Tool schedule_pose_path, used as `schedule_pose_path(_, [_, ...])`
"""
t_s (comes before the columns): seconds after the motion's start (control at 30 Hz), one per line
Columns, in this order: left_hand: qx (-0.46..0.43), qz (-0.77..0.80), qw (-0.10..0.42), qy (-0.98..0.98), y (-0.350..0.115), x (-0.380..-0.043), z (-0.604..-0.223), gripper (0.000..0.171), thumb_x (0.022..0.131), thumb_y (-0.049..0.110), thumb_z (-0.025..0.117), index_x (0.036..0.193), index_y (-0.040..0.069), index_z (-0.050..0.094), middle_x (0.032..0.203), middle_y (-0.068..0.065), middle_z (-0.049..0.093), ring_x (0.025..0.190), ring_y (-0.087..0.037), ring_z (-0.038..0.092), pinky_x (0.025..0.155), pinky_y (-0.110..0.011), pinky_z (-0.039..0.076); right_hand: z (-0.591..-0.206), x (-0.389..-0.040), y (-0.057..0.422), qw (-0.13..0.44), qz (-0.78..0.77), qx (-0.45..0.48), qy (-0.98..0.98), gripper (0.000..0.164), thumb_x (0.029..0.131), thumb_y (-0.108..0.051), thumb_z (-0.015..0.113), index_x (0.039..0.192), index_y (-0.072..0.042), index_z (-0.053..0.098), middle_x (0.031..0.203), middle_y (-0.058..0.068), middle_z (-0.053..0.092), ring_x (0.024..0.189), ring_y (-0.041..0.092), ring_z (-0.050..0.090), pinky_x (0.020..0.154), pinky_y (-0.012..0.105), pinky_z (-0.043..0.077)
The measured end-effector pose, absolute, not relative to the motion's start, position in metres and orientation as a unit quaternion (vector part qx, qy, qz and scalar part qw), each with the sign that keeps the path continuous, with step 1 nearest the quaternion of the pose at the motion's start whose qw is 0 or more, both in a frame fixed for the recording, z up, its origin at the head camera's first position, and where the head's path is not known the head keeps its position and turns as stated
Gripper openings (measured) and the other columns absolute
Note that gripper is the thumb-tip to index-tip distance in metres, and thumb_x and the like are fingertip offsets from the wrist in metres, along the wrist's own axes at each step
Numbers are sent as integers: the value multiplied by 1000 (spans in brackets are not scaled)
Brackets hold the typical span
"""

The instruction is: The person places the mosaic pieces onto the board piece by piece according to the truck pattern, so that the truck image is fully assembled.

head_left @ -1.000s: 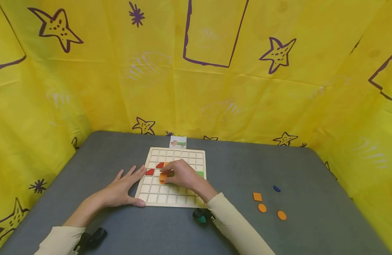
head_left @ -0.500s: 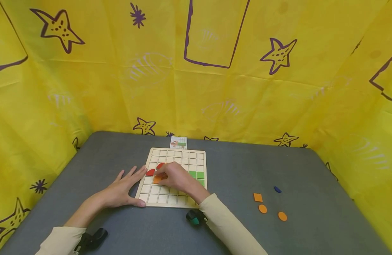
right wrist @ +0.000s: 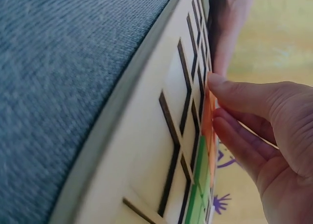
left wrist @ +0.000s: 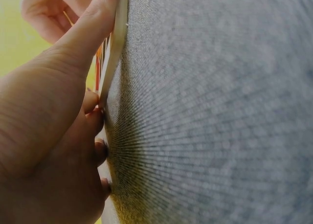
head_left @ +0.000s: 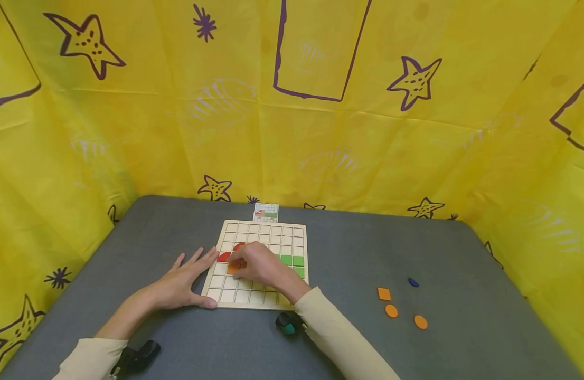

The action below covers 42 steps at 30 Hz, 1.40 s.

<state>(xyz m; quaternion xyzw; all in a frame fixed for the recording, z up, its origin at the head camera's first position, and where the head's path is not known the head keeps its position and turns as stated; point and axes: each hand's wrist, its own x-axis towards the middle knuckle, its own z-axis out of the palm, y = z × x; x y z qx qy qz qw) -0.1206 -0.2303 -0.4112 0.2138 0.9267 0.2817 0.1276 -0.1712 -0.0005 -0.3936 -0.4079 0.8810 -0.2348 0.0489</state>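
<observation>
A pale wooden grid board (head_left: 242,296) lies on the dark table. My left hand (head_left: 175,286) rests with straight, spread fingers along its left edge, the thumb by the near left corner. Over the board's left part, my right hand (head_left: 261,264) pinches an orange square tile (head_left: 233,268) between thumb and fingers, down at the grid surface. In the right wrist view the thumb touches orange tile (right wrist: 207,116) near the row's end. Two red quarter-round tiles, one (head_left: 224,257) beside the fingertips, and several green tiles (head_left: 298,261) sit in the grid. The right hand hides some cells.
A small printed pattern card (head_left: 266,212) lies behind the board. To the right on the table are an orange square (head_left: 384,294), two orange discs, one (head_left: 421,322) farther right, and a blue half-round piece (head_left: 413,282). Yellow cloth (head_left: 292,148) hangs around the table.
My right hand has moved left and down with the orange tile, from above the grid to its surface. Green tiles on the right have come into sight. The left hand has stayed put.
</observation>
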Motion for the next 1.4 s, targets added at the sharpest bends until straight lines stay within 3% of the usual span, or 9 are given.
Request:
schedule_pose_path(0.5, [207,278,132,929,-229,-122,-411,117,69,60,79,155,5,23,162,-19,16,146,-49,3,109,-69,-8,-388,-166,27,31,-249,-395,884,30,84,-15,79,113,-10,75,107,-4,73,98,3,65,87,15,48])
schedule_pose_path(1.4, [209,278,116,930,-228,-121,-412,119,66,61,80,155,4,25,161,-19,18,146,-48,6,110,-68,-6,-393,-160,108,26,-321,-323,890,30,84,-12,78,113,-5,74,110,4,73,102,17,69,89,31,53])
